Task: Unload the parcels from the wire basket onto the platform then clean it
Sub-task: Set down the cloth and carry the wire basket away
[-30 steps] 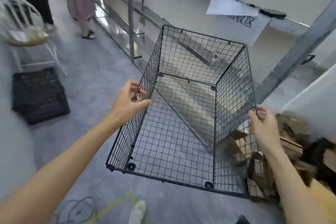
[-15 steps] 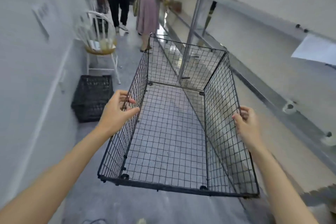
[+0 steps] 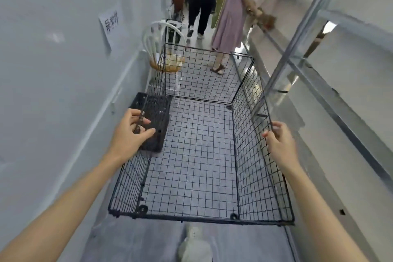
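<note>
On the grey floor (image 3: 131, 240) stand a black crate (image 3: 158, 112) and white chair (image 3: 148, 42).

Premises present as a narrow aisle in a storage or parcel-handling facility. A long white platform (image 3: 348, 91) on silver metal framing (image 3: 297, 34) runs down the right. A printed paper sign (image 3: 111, 25) hangs on the plain white wall (image 3: 53, 91), and a black plastic crate (image 3: 157, 112) stands on the grey floor (image 3: 244, 242).
</note>
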{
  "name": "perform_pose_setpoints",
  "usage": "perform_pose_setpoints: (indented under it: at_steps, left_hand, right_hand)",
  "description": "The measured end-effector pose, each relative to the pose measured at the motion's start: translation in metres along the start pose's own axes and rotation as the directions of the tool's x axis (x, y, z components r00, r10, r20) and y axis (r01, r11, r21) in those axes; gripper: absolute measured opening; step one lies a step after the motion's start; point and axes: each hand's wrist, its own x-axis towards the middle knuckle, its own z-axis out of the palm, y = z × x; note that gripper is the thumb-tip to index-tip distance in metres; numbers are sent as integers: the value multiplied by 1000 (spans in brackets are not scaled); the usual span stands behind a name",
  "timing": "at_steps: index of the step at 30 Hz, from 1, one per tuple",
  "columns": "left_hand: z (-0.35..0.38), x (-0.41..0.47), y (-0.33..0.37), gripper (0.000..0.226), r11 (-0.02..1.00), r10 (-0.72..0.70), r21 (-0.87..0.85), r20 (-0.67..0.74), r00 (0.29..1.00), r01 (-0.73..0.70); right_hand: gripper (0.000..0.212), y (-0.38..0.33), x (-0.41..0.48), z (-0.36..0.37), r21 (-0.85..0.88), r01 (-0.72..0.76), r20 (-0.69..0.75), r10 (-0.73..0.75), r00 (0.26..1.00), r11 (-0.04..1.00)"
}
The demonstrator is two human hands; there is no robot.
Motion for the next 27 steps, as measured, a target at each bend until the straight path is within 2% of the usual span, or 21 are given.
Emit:
perform_pose_setpoints:
  at_steps: [12,20,27]
  left_hand:
    - [5,192,-40,48,983,-124,107,-198,972,147]
    - [-8,286,-73,44,976,-146,119,-270,952,184]
    - [-19,376,-131,41,968,-181,121,-260,949,218]
  right_hand:
    - [25,-26,246,150,104,55,227,-77,971,993]
    - [22,-37,339,239,147,28,307,-73,949,989]
    - [25,-32,409,324,119,-17,331,-23,943,993]
